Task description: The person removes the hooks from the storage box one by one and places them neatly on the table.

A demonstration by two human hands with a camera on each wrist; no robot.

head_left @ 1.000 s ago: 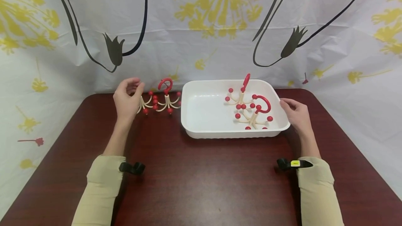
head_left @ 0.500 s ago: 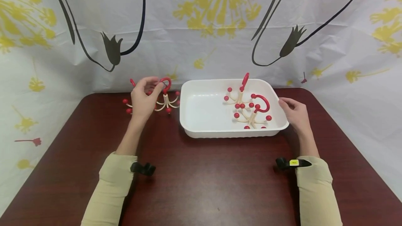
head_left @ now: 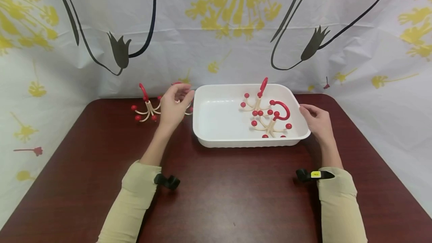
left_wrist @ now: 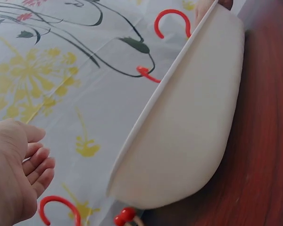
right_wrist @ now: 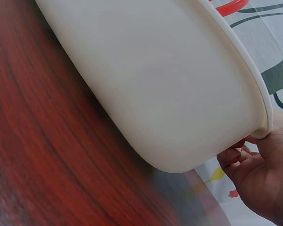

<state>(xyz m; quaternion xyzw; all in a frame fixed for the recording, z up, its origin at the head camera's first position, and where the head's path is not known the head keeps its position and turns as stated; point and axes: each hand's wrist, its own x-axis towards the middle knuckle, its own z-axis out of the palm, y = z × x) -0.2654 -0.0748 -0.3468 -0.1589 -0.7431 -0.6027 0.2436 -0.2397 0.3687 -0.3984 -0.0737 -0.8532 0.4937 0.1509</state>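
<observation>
My left hand (head_left: pixel 173 106) is raised in front of a hook hanger (head_left: pixel 189 110) and covers most of it. That hanger has a red hook and cream arms tipped with red balls. In the left wrist view the left hand's fingers (left_wrist: pixel 39 165) are loosely bent with nothing between them, above the red hook (left_wrist: pixel 60 203). A similar hook hanger (head_left: pixel 148 108) stands to its left. My right hand (head_left: pixel 317 123) grips the right end of the white tray (head_left: pixel 216 143) at its rim, also seen in the right wrist view. Two more hook hangers (head_left: pixel 258 104) stand in the tray's right half.
The dark red wooden table (head_left: pixel 229 186) ends at a patterned white cloth (head_left: pixel 216 48) just behind the tray and hangers. The tray's raised left wall (left_wrist: pixel 179 127) stands close beside the left hand.
My left hand has moved right, from the left hanger across to the one beside the tray, uncovering the left hanger. The right hand and the tray have stayed in place.
</observation>
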